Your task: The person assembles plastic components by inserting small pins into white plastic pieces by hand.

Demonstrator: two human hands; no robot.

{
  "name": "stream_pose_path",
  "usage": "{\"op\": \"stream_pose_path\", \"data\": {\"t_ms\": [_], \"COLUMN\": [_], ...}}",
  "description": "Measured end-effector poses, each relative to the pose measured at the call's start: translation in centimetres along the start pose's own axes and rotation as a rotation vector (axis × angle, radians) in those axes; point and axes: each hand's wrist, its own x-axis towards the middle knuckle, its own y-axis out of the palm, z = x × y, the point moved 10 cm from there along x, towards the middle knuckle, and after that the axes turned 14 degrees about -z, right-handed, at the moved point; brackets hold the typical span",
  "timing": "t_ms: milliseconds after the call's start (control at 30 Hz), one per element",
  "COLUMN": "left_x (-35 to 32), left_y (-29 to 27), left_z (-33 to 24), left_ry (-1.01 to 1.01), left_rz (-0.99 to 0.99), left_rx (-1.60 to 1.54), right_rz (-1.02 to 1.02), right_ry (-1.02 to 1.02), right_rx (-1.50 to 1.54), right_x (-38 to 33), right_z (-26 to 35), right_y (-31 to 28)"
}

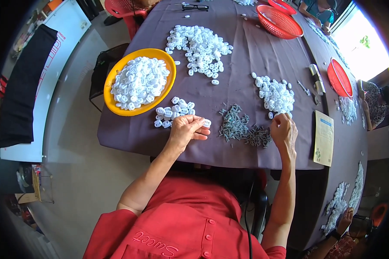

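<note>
My left hand rests on the purple tablecloth, fingers curled around a small white plastic piece. It sits beside a small cluster of white pieces. My right hand is closed, fingertips pinched at the near edge of a white pile; what it pinches is hidden. Between my hands lies a heap of small grey metal parts. A yellow bowl full of white pieces stands at the left. A larger white pile lies farther back.
Red mesh baskets stand at the far right. A yellow-blue booklet lies by the table edge. Black glasses sit at the back. Other people's hands work on white pieces at the lower right.
</note>
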Motion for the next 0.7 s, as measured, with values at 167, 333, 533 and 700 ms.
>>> {"op": "stream_pose_path", "data": {"t_ms": [167,333,533,700], "left_x": [0.1,-0.4,-0.9,-2.3], "left_y": [0.0,-0.7,-0.9,1.0], "left_z": [0.0,-1.1,-5.7,-8.8], "left_ry": [-0.005,0.133,0.565,0.986], "left_rz": [0.008,-0.05,-0.209,-0.334], "left_rx": [-0.012,0.084,0.556,0.922], "right_rz": [-0.107,-0.252,-0.385,-0.519], "right_ry": [0.105,0.157,0.278,0.272], "right_rx": [0.217,0.335,0.414,0.48], "right_x": [-0.1,-2.0,-3.9,-4.1], "right_z": [-0.2,-0.7,-3.7,-4.2], "right_y": [-1.1,-2.4,-3.1,-4.0]}}
